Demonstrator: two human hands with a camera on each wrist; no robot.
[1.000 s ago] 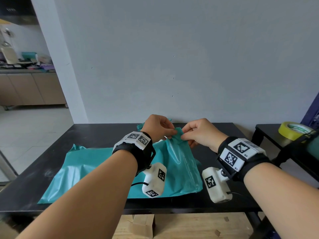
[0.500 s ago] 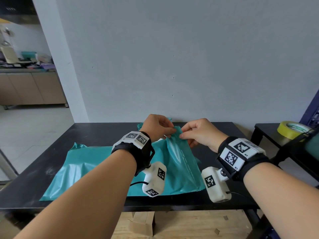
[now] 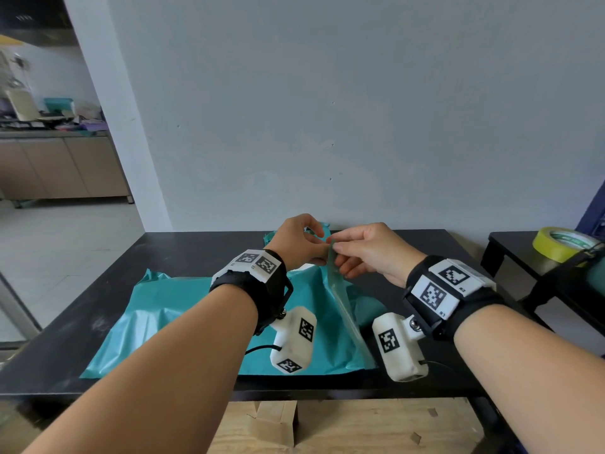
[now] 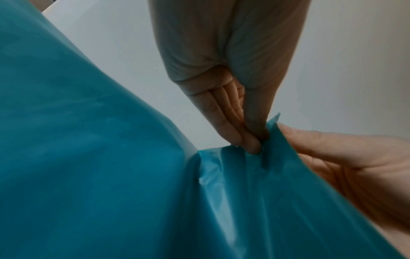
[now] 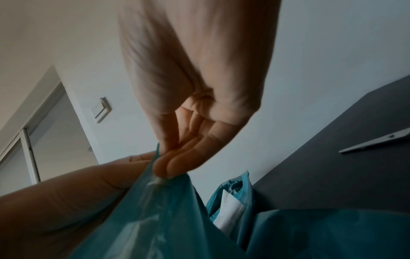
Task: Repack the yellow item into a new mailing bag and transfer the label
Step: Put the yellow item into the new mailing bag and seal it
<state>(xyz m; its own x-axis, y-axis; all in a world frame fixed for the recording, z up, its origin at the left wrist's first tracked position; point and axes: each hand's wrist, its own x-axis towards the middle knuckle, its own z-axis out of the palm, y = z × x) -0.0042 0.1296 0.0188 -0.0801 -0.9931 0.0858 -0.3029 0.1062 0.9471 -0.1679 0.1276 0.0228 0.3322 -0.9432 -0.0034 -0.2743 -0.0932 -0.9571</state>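
Left hand (image 3: 296,241) and right hand (image 3: 370,249) pinch teal bag (image 3: 170,309) edge

Yellow tape roll (image 3: 564,242) partly cut off, hidden.

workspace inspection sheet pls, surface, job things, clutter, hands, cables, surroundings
surface: black table, teal bags lying on it.
job's things: teal mailing bag, one edge lifted; second teal bag behind, white piece showing at its mouth; yellow item and label not identifiable.
clutter: flat grey object on the table; what it is cannot be told.
grippers: left hand and right hand both pinch the lifted bag edge, fingers pressed on the film.
cables: thin black lead from the left wrist camera.
surroundings: grey wall, side table with yellow tape roll, cabinets at left, cardboard under the table.
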